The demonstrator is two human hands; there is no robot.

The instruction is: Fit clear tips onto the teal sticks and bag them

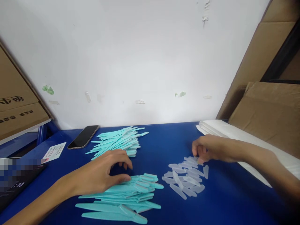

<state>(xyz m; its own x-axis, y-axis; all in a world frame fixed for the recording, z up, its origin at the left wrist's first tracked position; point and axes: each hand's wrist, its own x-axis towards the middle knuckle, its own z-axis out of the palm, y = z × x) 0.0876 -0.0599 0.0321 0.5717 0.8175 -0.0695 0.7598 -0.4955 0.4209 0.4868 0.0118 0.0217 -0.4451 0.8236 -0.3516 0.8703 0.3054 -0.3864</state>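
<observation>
Two piles of turquoise eyebrow razors lie on the blue table. My left hand [100,172] is between them, fingers curved and apart, with the thumb touching the top of the near pile [131,197]. Behind its fingers lies the far pile [119,140]. To the right are loose translucent plastic blade caps [186,178], spread in a small heap. My right hand [205,148] is at the far right edge of that heap, its thumb and bent fingers closed on a cap; the fingertips partly hide it.
A phone [83,137] and a printed card [54,152] lie at the left, with a dark screen device [21,184] nearer. White folded sheets [225,128] lie along the right side under my right forearm. Cardboard [267,115] stands at the right, a carton [18,103] at the left, a white wall [140,62] behind.
</observation>
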